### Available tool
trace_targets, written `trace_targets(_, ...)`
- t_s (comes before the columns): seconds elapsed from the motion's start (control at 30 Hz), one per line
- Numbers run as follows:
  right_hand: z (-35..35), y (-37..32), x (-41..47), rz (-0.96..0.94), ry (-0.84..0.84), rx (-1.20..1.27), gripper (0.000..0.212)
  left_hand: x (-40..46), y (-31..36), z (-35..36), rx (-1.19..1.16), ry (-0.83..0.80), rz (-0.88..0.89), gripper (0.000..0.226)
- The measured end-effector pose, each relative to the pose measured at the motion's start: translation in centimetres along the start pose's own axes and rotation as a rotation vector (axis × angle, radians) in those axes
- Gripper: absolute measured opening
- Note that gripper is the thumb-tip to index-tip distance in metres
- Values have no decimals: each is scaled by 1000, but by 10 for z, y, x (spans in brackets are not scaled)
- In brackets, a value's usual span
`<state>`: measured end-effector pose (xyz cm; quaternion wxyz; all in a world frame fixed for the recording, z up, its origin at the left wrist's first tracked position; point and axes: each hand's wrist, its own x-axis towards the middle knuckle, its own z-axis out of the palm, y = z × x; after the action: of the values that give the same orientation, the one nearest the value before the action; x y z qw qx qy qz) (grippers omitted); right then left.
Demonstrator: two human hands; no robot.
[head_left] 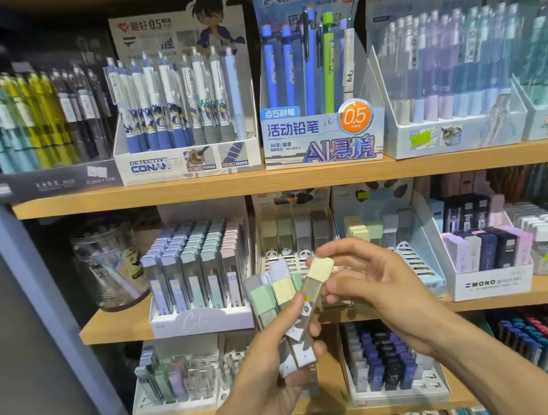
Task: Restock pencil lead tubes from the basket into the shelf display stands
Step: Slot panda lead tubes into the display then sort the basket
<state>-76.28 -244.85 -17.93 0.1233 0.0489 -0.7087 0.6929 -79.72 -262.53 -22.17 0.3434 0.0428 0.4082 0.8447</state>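
Stationery shelves (262,182) behind; left hand (270,356) grips pastel-capped tubes (276,296), right hand (375,284) fingers pinch yellow-capped tube (314,280).

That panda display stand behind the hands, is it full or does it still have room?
Partly empty. The panda display stand holds a few tubes at the back, while its front slots show bare.

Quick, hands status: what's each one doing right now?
Left hand: grips a bunch of lead tubes.
Right hand: pinches one yellow-capped tube.
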Motion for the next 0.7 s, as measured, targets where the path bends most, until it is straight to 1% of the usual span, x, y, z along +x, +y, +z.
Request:
trace_targets(0.1, 2, 2, 2, 4, -71, 27, 40, -2, 3, -6, -8, -28, -11, 46)
trace_targets(0.2, 2, 3, 4, 39, -81, 128, 38, -2, 4, -10, 52, -8, -4, 43)
trace_targets(0.23, 3, 3, 4, 48, -76, 134, 37, 0, 3, -12, 64, 15, 1, 47)
trace_targets(0.3, 6, 2, 5, 44, -37, 69, 35, 2, 3, -15, 106, 76, 10, 65)
trace_targets(0.37, 10, 1, 11, 24, 36, -2, 38, 5, 1, -18, 158, 149, 28, 84)
trace_targets(0.4, 12, -1, 16, 7, 86, -25, 40, 6, 0, -19, 176, 179, 39, 88)
trace_targets(0.47, 13, -8, 31, -57, 210, -60, 40, 6, -1, -19, 192, 222, 58, 83)
trace_targets(0.53, 14, -13, 52, -147, 318, -131, 29, 6, -1, -19, 201, 273, 69, 72)
trace_targets(0.6, 20, -7, 73, -172, 380, -292, 25, 5, -2, -17, 212, 310, 74, 62)
trace_targets(0.67, 28, 3, 90, -172, 405, -506, 27, 6, -4, -16, 224, 329, 77, 56)
trace_targets(0.7, 32, 7, 96, -195, 406, -590, 22, 6, -4, -16, 231, 334, 78, 54)
